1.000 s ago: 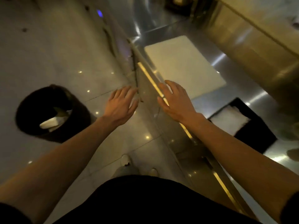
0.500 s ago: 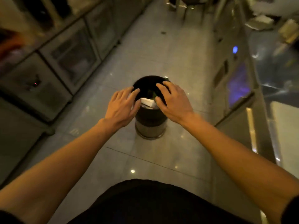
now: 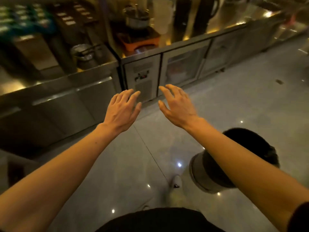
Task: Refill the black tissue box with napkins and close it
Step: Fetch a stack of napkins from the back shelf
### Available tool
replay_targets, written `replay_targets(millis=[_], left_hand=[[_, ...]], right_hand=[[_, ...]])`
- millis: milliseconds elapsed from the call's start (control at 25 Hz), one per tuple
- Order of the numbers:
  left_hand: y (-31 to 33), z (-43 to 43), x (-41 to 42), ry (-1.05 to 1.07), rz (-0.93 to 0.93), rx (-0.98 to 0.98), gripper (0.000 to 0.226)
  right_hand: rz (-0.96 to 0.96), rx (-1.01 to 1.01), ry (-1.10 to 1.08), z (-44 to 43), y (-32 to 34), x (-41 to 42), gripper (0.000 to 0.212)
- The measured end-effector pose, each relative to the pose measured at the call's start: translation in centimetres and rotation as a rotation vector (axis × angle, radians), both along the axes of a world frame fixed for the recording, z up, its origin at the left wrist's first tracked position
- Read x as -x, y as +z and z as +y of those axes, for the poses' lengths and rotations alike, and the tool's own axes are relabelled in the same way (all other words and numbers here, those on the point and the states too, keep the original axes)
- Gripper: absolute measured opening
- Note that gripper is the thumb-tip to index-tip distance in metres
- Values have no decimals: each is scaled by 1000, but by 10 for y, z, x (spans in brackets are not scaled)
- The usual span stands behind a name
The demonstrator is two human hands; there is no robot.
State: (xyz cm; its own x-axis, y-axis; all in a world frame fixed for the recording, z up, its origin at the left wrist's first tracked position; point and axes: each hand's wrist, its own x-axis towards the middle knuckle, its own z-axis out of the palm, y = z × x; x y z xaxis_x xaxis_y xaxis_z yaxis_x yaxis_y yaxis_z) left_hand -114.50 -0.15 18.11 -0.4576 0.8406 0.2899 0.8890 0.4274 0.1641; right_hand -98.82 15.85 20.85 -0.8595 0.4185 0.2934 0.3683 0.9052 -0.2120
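Note:
Neither the black tissue box nor any napkins are in this view. My left hand (image 3: 122,108) is stretched out in front of me at mid-frame, palm down, fingers spread, holding nothing. My right hand (image 3: 176,104) hovers beside it a short gap to the right, fingers apart and slightly curled, also empty. Both hands hang in the air above the tiled floor, in front of a steel counter unit.
A steel counter with under-counter fridges (image 3: 182,67) runs across the top, with pots (image 3: 137,19) and a metal container (image 3: 83,54) on it. A round bin with a black liner (image 3: 215,171) stands on the floor under my right forearm. Grey tiled floor (image 3: 242,101) stretches to the right.
The view has swung left from the counter with the tissue box, past the bin, to the opposite steel counter. The bin now lies at lower right. Both hands stay open and empty.

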Motion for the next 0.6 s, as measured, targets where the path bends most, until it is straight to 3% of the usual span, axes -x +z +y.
replay_targets(millis=[600], left_hand=[[31,24,205,622,37,-18,53]], right_hand=[[50,13,616,88,21,327,53]])
